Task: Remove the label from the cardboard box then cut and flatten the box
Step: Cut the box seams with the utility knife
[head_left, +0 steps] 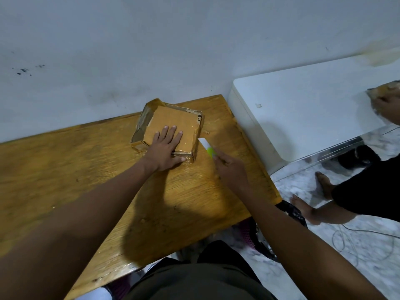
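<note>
Pressing flat on the box (173, 124), left hand (165, 150) steadied it; right hand (230, 169) gripped the knife (206, 147) (label apparently gone, cutting and flattening remained).

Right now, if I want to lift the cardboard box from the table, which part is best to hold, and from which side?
Probably the near right corner of the cardboard box, approached from the right. The left hand presses its top, the torn flaps spread left, and the wall blocks behind.

cardboard box (173, 124) near edge hidden under left hand (165, 151), cutter (207, 148) handle hidden in right hand (230, 169), second person (368, 191) cut off at right edge
</note>
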